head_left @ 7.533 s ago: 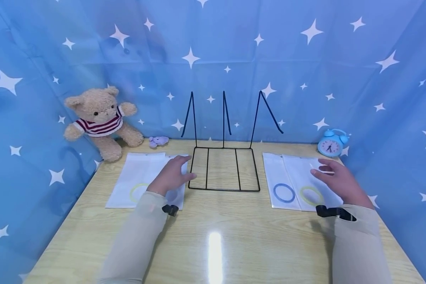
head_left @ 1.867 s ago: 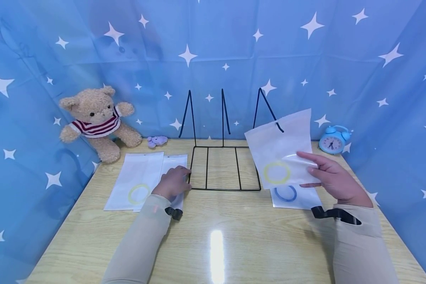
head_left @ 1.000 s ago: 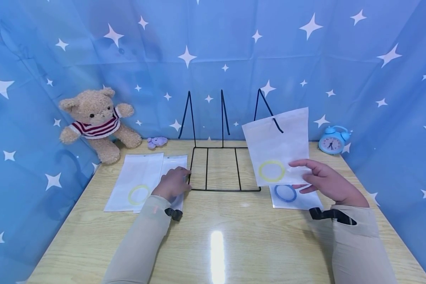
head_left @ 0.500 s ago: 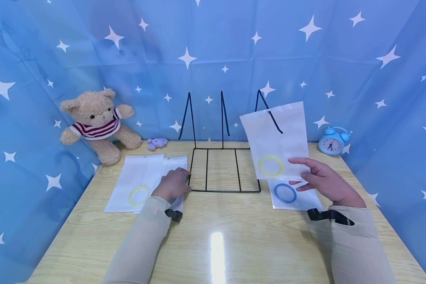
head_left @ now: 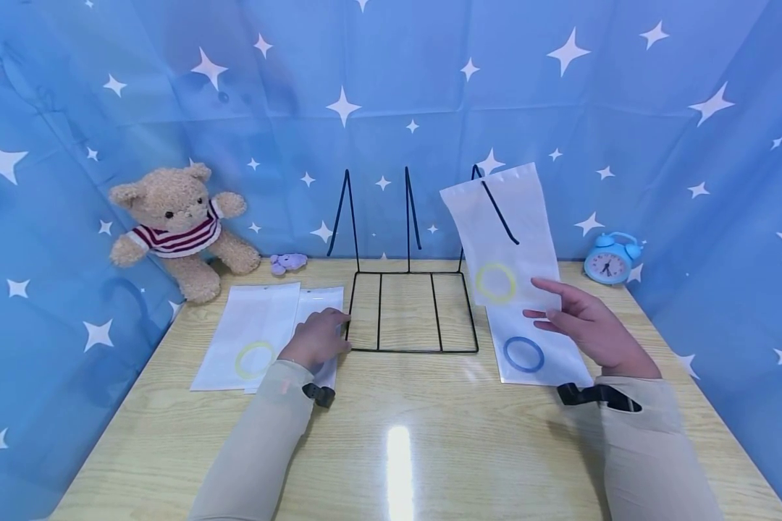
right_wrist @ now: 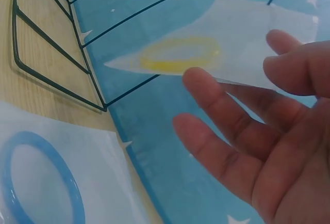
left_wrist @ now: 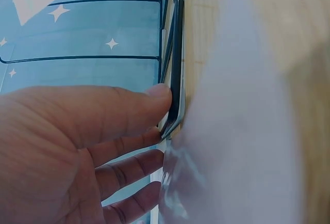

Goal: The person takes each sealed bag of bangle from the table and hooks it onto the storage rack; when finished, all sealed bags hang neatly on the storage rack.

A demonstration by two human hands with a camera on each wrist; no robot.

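Observation:
A black wire display rack (head_left: 428,352) with three upright hooks stands mid-table. My left hand (head_left: 316,337) grips its left side bar; in the left wrist view the thumb presses the black wire (left_wrist: 177,53). A translucent plastic bag with a yellow ring (head_left: 497,282) hangs on the rack's right hook, whose rod (head_left: 499,212) passes in front of it. My right hand (head_left: 589,322) pinches that bag's right edge between thumb and fingers. Below it a bag with a blue ring (head_left: 523,354) lies on the table. Two more bags lie at left, one with a yellow ring (head_left: 255,359).
A teddy bear (head_left: 185,217) in a striped shirt sits at the back left beside a small purple toy (head_left: 289,263). A blue alarm clock (head_left: 611,258) stands at the back right. A starry blue curtain (head_left: 391,72) encloses the wooden table (head_left: 339,456).
My right hand lifted the yellow-ring bag from the table to the right hook. Lately the bag has slid up and back along the rod. My left hand took hold of the rack.

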